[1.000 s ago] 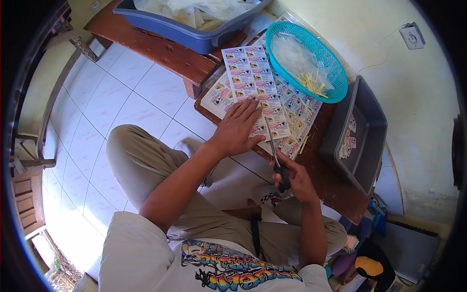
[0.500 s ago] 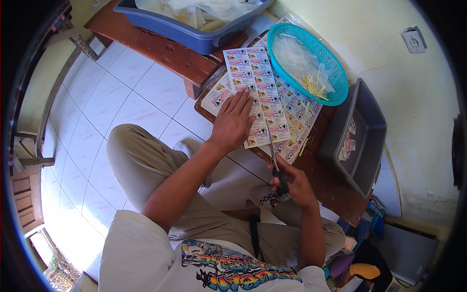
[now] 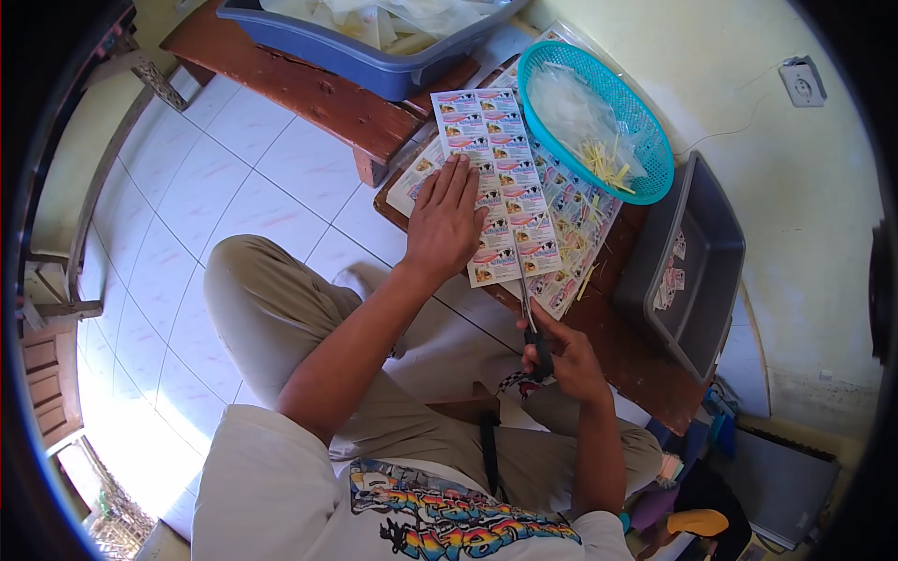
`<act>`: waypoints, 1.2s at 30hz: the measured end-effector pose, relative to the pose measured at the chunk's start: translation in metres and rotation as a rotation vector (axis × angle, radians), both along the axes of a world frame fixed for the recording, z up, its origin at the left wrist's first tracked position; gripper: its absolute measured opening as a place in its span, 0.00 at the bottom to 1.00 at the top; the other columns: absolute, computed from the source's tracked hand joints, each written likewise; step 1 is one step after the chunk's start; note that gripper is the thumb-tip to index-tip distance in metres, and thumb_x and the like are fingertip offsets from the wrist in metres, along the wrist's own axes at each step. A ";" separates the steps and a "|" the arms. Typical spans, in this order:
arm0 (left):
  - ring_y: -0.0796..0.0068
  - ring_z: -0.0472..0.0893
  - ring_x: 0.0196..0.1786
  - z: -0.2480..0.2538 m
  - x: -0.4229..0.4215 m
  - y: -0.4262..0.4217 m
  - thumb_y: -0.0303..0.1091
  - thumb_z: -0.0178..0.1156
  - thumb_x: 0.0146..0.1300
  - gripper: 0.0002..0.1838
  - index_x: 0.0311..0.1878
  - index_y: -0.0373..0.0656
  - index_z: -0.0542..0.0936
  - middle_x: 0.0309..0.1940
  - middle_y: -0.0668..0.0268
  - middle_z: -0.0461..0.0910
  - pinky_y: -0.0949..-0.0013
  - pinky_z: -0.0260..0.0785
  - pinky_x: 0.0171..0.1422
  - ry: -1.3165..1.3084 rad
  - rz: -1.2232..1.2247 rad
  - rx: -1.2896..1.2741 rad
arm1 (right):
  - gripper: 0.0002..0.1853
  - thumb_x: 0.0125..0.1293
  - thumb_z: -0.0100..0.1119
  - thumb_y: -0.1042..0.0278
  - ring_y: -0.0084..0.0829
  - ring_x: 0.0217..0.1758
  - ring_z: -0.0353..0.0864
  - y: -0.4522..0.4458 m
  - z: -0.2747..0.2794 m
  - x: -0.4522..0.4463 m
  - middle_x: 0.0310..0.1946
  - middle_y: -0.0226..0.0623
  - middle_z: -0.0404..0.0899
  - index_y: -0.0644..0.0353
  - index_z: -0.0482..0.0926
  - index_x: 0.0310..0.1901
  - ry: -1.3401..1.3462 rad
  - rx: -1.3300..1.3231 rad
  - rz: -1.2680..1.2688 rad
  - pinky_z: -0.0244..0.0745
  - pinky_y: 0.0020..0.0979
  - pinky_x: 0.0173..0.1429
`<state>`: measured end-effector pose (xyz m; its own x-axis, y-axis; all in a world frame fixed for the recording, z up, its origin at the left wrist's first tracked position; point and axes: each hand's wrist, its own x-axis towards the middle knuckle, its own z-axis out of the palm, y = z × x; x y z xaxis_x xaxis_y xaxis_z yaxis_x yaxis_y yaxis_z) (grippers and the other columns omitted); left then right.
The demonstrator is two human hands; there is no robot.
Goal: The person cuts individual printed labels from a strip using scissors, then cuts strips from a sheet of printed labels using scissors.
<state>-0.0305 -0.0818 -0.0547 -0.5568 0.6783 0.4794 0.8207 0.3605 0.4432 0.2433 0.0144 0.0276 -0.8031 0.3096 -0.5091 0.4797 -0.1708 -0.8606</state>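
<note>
A sheet of printed labels (image 3: 510, 178), two columns wide, lies over more printed sheets on a low wooden table. My left hand (image 3: 445, 220) rests flat on its left side, fingers extended toward the upper part. In my right hand (image 3: 569, 360) is a pair of scissors (image 3: 529, 323) with black handles. Their blades reach up into the sheet's lower edge, along the gap between the two columns. Beneath, other label sheets (image 3: 569, 257) stick out to the right, with thin yellow strips scattered on them.
A turquoise basket (image 3: 659, 140) with clear plastic bags and yellow strips stands on the sheets' far right. Right of the table, a grey tub (image 3: 716, 271) holds some cut labels (image 3: 669, 283). A blue-grey tub (image 3: 374, 70) of plastic bags sits on a wooden bench (image 3: 281, 70).
My left hand has slid slightly up and left on the sheet. The scissors stay at the lower edge with little shift.
</note>
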 end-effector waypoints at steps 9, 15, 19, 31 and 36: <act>0.53 0.64 0.85 0.000 0.000 0.000 0.40 0.61 0.76 0.33 0.77 0.31 0.70 0.81 0.47 0.67 0.49 0.54 0.86 0.031 -0.001 -0.040 | 0.42 0.72 0.67 0.80 0.18 0.39 0.83 -0.002 -0.001 0.002 0.61 0.34 0.82 0.47 0.63 0.84 -0.034 0.037 0.006 0.83 0.26 0.46; 0.53 0.64 0.84 -0.001 0.000 0.000 0.40 0.61 0.76 0.33 0.77 0.31 0.71 0.80 0.48 0.67 0.49 0.54 0.86 0.040 0.000 -0.049 | 0.41 0.72 0.67 0.80 0.20 0.39 0.82 -0.004 -0.001 0.002 0.61 0.36 0.81 0.50 0.64 0.84 -0.010 0.024 -0.012 0.82 0.27 0.45; 0.53 0.64 0.84 0.000 0.000 0.000 0.40 0.61 0.75 0.32 0.77 0.31 0.71 0.80 0.48 0.67 0.49 0.54 0.86 0.035 0.000 -0.052 | 0.40 0.72 0.67 0.79 0.22 0.39 0.81 -0.006 0.006 -0.002 0.59 0.38 0.81 0.53 0.64 0.83 -0.033 0.050 -0.008 0.82 0.29 0.44; 0.52 0.64 0.84 0.003 0.000 -0.001 0.40 0.61 0.75 0.32 0.76 0.31 0.71 0.80 0.47 0.67 0.48 0.54 0.86 0.015 -0.009 -0.050 | 0.41 0.72 0.68 0.79 0.19 0.40 0.82 -0.001 0.003 -0.010 0.61 0.33 0.81 0.48 0.64 0.84 0.003 -0.025 -0.039 0.83 0.27 0.45; 0.53 0.64 0.84 0.002 0.000 -0.001 0.40 0.62 0.74 0.33 0.76 0.31 0.72 0.80 0.48 0.67 0.48 0.53 0.87 0.014 -0.014 -0.036 | 0.39 0.73 0.66 0.79 0.21 0.40 0.80 0.000 0.008 -0.019 0.60 0.37 0.81 0.56 0.63 0.83 0.028 -0.020 -0.046 0.82 0.28 0.44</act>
